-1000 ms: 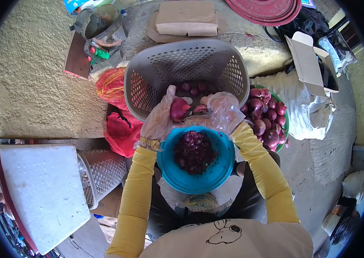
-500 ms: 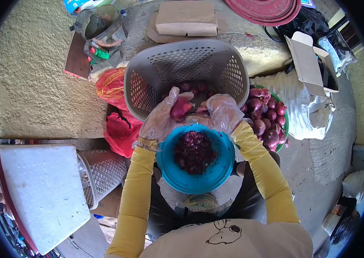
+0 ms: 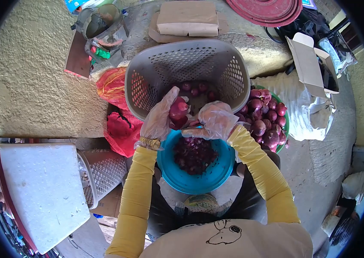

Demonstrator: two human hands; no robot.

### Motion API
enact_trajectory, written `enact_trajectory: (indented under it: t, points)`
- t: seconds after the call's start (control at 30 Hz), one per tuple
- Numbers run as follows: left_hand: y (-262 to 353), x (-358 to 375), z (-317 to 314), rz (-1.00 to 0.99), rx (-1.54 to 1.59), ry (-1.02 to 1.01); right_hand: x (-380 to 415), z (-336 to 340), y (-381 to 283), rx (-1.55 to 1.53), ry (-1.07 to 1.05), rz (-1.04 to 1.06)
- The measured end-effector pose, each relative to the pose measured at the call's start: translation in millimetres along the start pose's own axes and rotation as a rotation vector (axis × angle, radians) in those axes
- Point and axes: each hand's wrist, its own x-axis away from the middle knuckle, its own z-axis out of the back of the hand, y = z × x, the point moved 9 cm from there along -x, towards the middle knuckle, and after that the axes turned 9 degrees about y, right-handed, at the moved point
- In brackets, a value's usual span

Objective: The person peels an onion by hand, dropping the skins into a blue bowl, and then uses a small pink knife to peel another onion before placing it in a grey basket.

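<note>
We see L hand [image 3: 158, 117], gloved, clamped on a red onion [image 3: 179, 109] at near edge of grey basket [image 3: 177, 46], by far rim of blue basin [image 3: 195, 184]; R hand [image 3: 216, 120] curled just beside, unclear if gripping anything.

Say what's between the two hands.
Head view: an onion, held in the left hand, is between it and the right hand. A dark red piece shows just below the onion, too unclear to name.
</note>
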Motion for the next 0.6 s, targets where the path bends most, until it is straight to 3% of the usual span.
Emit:
enact_trajectory:
  t: [0.13, 0.2, 0.4, 0.43, 0.5, 0.6]
  points:
    - [-8.0, -5.0, 1.7, 0.092, 0.186, 0.009, 3.2, -9.2, -12.6, -0.002, -0.011, 0.069]
    - [-10.5, -2.4, -1.6, 0.168, 0.295, -0.004, 5.7, -24.4, -17.7, -0.020, -0.185, 0.081]
    - [-3.6, -5.5, 4.0, 0.125, 0.310, -0.015, 12.5, -40.8, -26.0, -0.052, -0.337, 0.105]
    - [-3.7, -5.9, 3.8, 0.125, 0.310, -0.014, 13.3, -39.6, -25.0, -0.052, -0.337, 0.105]
    - [1.2, -7.8, 6.1, 0.046, 0.275, 0.013, 5.0, -14.7, -19.6, -0.114, -0.108, 0.053]
    - [-2.8, -7.9, 7.3, 0.091, 0.262, 0.020, -3.4, 3.9, -10.1, -0.081, -0.010, -0.061]
